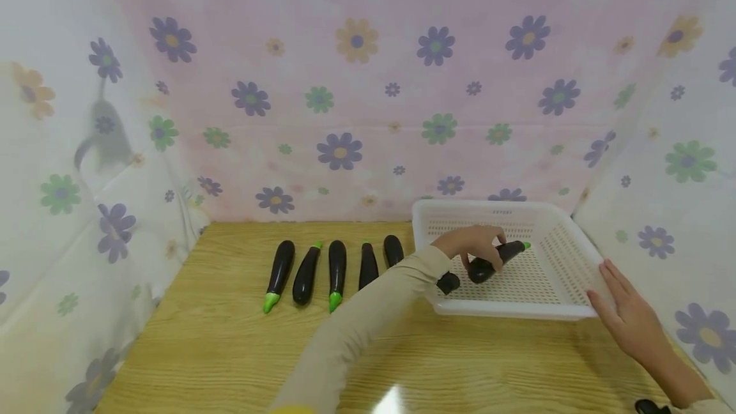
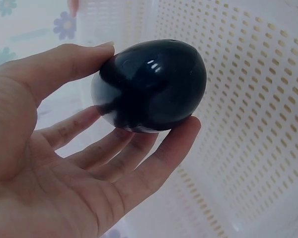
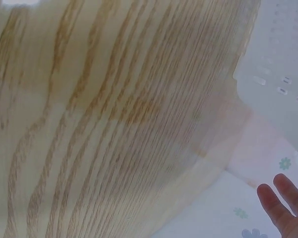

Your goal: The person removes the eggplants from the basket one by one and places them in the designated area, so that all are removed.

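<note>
My left hand (image 1: 478, 246) is inside the white perforated basket (image 1: 512, 309) and grips a dark, glossy eggplant (image 1: 510, 250) with a green stem end. In the left wrist view, thumb and fingers curl round the eggplant's rounded end (image 2: 154, 84), held above the basket's holed floor. My right hand (image 1: 629, 312) rests at the basket's right rim, its fingers fairly straight along the outside and the thumb near the front corner. Two of its fingers (image 3: 275, 203) show in the right wrist view, below the basket's side (image 3: 283, 64).
Left of the basket, several more eggplants (image 1: 280, 270) lie in a row on the wooden table (image 1: 218, 337); my left sleeve partly covers the ones nearest the basket. Flowered cloth (image 1: 368, 94) closes off the back and both sides.
</note>
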`<state>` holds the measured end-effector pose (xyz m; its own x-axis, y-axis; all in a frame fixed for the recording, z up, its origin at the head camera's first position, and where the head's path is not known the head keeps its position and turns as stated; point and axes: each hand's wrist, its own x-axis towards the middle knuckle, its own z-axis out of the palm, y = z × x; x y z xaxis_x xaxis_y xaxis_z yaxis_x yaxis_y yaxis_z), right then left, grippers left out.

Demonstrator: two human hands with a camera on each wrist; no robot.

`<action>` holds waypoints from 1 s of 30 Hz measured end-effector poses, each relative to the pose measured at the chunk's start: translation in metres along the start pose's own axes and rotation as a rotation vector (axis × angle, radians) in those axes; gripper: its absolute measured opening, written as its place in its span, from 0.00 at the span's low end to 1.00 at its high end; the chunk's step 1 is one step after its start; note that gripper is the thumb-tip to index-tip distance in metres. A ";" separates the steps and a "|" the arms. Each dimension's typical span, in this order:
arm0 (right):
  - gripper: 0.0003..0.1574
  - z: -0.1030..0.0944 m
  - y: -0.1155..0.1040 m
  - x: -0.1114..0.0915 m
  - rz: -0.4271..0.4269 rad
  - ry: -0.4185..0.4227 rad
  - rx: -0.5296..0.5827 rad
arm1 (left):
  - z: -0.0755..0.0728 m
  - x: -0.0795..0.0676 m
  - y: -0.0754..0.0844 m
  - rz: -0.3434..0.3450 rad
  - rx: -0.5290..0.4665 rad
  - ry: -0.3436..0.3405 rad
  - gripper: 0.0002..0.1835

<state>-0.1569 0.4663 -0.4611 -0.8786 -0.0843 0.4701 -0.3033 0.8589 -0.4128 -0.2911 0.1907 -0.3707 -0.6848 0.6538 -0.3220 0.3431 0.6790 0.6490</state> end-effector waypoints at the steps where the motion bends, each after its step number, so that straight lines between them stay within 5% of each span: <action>1: 0.38 0.000 0.000 -0.001 -0.001 0.004 -0.001 | -0.001 -0.002 0.000 0.005 0.010 0.004 0.31; 30: 0.38 0.002 0.005 0.001 0.002 0.005 0.022 | -0.028 -0.074 -0.017 0.159 0.152 0.059 0.33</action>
<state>-0.1596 0.4695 -0.4639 -0.8774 -0.0795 0.4731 -0.3091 0.8479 -0.4308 -0.2641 0.1211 -0.3385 -0.6493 0.7388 -0.1805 0.5397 0.6148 0.5752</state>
